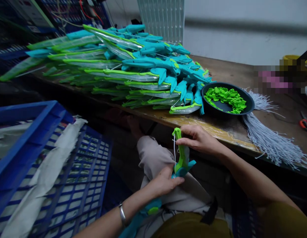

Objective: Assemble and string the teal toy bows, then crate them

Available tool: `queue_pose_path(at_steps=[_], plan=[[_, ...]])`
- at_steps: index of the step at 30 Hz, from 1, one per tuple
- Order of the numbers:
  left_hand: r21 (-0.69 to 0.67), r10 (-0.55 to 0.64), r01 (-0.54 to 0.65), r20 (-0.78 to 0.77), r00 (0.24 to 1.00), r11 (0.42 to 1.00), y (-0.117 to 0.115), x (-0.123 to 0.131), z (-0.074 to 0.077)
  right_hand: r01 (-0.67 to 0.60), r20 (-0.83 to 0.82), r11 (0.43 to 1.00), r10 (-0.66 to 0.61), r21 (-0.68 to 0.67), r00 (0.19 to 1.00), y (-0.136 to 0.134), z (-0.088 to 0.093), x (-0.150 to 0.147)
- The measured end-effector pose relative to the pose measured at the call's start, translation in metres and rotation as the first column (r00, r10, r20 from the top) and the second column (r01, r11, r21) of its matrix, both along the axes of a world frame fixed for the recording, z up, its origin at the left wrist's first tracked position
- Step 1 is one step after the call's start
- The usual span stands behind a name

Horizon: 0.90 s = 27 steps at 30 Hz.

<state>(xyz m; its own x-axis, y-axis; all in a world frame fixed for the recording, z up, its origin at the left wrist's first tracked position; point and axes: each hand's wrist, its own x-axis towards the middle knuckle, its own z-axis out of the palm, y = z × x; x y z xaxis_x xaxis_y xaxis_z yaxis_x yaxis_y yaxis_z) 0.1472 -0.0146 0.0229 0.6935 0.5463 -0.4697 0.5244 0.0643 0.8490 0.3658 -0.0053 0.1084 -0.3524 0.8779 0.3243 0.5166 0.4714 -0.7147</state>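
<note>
I hold a green and teal toy sword [182, 158] upright over my lap, below the table edge. My left hand [165, 181] is closed around its teal guard near the bottom. My right hand [196, 138] pinches the green handle near the top, where a thin white cord [174, 148] hangs down along it. On the wooden table [218, 71] above lies a big pile of the same toy swords [133, 69] in clear sleeves. A dark round dish [227, 99] holds several small green plastic parts [226, 97].
A bundle of white cords [269, 138] fans out right of the dish. Red-handled scissors [305, 124] lie at the far right. A blue plastic crate [44, 165] with white cloth strips stands at my left. A white grille [163, 19] leans behind the pile.
</note>
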Motion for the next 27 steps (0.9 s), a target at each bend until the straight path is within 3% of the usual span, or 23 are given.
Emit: queue_pose_path(at_steps=[8,12,14,16,18,19,22,27], plan=[[-0.047,0.102,-0.101,0.017,0.995,0.994,0.005,0.0,-0.005,0.15,-0.141,0.982,-0.165,-0.111,0.976,-0.012,-0.006,0.017],[-0.229,0.146,-0.124,0.083,0.986,0.965,0.005,-0.005,0.001,0.202,-0.164,0.979,-0.198,0.003,0.966,-0.036,-0.001,0.014],[-0.407,0.222,-0.152,0.128,0.967,0.9,0.007,-0.009,0.004,0.204,-0.193,0.973,-0.181,0.107,0.964,-0.052,0.006,0.011],[-0.6,0.31,-0.163,0.149,0.939,0.784,0.009,-0.014,0.006,0.22,-0.231,0.952,-0.17,0.212,0.958,-0.07,0.012,0.011],[-0.734,0.385,-0.153,0.158,0.909,0.662,0.012,-0.016,0.008,0.295,-0.254,0.916,-0.228,0.27,0.94,-0.085,0.013,0.013],[-0.761,0.402,-0.141,0.167,0.9,0.633,0.013,-0.017,0.008,0.347,-0.271,0.89,-0.271,0.294,0.924,-0.091,0.012,0.016],[-0.745,0.423,-0.098,0.26,0.868,0.659,0.015,-0.015,0.011,0.528,-0.372,0.794,-0.413,0.301,0.832,-0.102,0.0,0.024],[-0.671,0.478,-0.113,0.389,0.787,0.732,0.015,-0.008,0.012,0.739,-0.537,0.66,-0.578,0.135,0.614,-0.113,-0.024,0.028]])
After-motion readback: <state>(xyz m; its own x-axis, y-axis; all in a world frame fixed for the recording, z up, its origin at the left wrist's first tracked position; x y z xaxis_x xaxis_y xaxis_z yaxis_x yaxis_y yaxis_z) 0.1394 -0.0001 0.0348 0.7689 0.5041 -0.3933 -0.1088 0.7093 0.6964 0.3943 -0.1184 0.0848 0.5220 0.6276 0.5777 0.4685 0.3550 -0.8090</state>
